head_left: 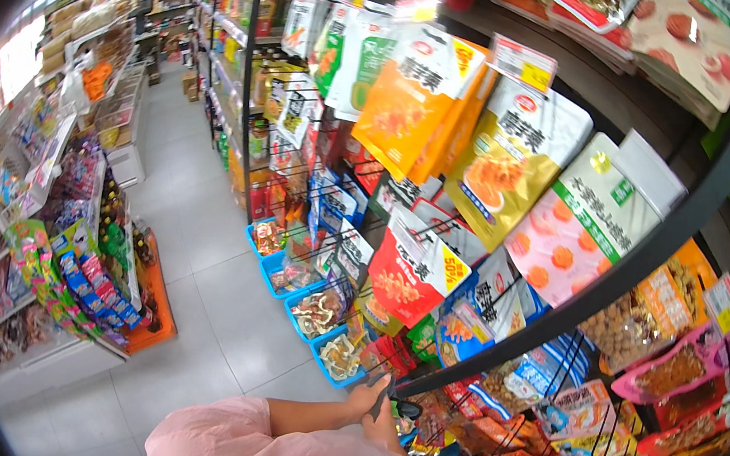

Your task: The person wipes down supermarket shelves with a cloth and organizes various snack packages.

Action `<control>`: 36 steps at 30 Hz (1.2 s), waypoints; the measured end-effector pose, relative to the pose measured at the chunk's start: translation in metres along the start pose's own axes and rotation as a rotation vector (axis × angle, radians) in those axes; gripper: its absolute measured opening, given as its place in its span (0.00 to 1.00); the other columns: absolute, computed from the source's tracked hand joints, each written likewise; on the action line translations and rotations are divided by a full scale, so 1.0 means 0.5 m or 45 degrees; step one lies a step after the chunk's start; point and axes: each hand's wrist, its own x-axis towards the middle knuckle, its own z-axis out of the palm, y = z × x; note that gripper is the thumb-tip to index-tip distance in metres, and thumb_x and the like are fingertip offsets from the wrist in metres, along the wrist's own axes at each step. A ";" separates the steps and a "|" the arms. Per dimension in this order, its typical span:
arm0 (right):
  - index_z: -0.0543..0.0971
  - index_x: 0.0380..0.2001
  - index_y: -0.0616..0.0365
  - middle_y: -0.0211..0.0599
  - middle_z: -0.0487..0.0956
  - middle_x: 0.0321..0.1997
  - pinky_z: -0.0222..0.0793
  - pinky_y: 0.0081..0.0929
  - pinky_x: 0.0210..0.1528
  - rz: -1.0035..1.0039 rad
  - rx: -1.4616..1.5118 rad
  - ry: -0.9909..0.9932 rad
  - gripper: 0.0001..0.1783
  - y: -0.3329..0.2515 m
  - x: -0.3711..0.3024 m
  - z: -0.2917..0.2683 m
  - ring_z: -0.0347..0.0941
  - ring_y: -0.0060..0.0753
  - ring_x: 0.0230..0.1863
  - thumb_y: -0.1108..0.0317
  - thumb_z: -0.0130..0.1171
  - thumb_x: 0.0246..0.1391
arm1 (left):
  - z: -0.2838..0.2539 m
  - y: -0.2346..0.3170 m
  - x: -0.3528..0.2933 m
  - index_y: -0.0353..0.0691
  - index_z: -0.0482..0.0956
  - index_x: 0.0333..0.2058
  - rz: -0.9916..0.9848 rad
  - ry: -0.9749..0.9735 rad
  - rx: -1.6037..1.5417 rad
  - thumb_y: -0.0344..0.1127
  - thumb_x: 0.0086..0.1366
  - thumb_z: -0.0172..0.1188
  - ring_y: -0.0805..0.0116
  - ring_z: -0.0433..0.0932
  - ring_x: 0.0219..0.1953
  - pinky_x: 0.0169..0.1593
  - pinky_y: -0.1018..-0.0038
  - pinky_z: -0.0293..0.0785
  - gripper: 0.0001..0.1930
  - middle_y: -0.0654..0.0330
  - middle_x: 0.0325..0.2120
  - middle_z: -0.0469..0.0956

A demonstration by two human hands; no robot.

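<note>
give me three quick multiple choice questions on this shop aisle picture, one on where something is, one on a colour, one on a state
1. Where do the person's hands rest?
A. on the floor tiles
B. at the low end of the black shelf rail, by the hanging snack bags
C. on the display rack across the aisle

2. What colour are the low bins at the foot of the shelving?
A. blue
B. white
C. black

3. What is the state of the dark small thing by the hands?
A. lying on the floor
B. hanging from a high peg
C. at the fingertips, close to the rail

Answers:
1. B, both hands meet at the rail's lower end beside the packets.
2. A, the bin rims show bright blue.
3. C, it sits right at the fingers; whether the grip closes on it cannot be told.
</note>
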 end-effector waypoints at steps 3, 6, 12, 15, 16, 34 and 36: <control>0.50 0.62 0.64 0.63 0.64 0.55 0.57 0.40 0.59 -0.134 -0.046 -0.066 0.36 -0.132 0.020 0.003 0.61 0.58 0.58 0.75 0.46 0.47 | -0.035 0.064 -0.035 0.33 0.77 0.28 -0.032 0.151 -0.246 0.66 0.54 0.56 0.67 0.74 0.23 0.26 0.71 0.69 0.33 0.57 0.25 0.76; 0.45 0.63 0.66 0.68 0.58 0.59 0.54 0.41 0.61 -0.301 -0.213 -0.129 0.39 -0.103 0.037 0.025 0.57 0.63 0.61 0.76 0.45 0.48 | -0.075 0.039 0.006 0.40 0.74 0.31 -0.066 0.011 -0.903 0.64 0.56 0.55 0.67 0.74 0.25 0.30 0.69 0.73 0.28 0.58 0.25 0.75; 0.49 0.64 0.60 0.64 0.59 0.60 0.56 0.44 0.60 -0.294 -0.180 -0.297 0.39 -0.103 0.078 0.125 0.58 0.63 0.60 0.75 0.49 0.48 | -0.205 0.019 0.032 0.46 0.72 0.26 -0.111 0.054 -1.211 0.64 0.57 0.54 0.67 0.71 0.19 0.24 0.69 0.71 0.24 0.61 0.19 0.72; 0.51 0.63 0.61 0.64 0.64 0.56 0.59 0.45 0.56 -0.489 -0.319 -0.352 0.38 -0.138 0.134 0.172 0.62 0.65 0.54 0.75 0.49 0.48 | -0.274 0.069 0.028 0.47 0.71 0.25 -0.045 0.063 -1.264 0.64 0.57 0.53 0.68 0.70 0.18 0.21 0.70 0.69 0.24 0.62 0.17 0.70; 0.51 0.63 0.62 0.64 0.65 0.55 0.60 0.45 0.55 -0.511 -0.323 -0.375 0.37 -0.147 0.159 0.195 0.63 0.65 0.53 0.75 0.49 0.48 | -0.309 0.070 0.048 0.47 0.71 0.27 -0.008 0.033 -1.278 0.63 0.58 0.52 0.66 0.70 0.19 0.23 0.67 0.70 0.23 0.62 0.19 0.70; 0.71 0.44 0.62 0.47 0.71 0.49 0.60 0.41 0.54 -0.565 -0.558 -0.203 0.19 -0.255 0.465 0.519 0.64 0.52 0.51 0.75 0.55 0.45 | -1.005 0.267 0.141 0.36 0.70 0.42 0.178 0.082 -1.621 0.58 0.64 0.46 0.58 0.76 0.37 0.45 0.60 0.73 0.27 0.54 0.35 0.75; 0.72 0.42 0.61 0.46 0.72 0.48 0.60 0.40 0.53 -0.536 -0.770 -0.300 0.18 -0.217 0.487 0.541 0.65 0.50 0.50 0.73 0.55 0.44 | -0.986 0.283 0.128 0.36 0.71 0.42 0.216 0.099 -1.327 0.57 0.64 0.48 0.61 0.77 0.36 0.44 0.63 0.74 0.26 0.55 0.35 0.76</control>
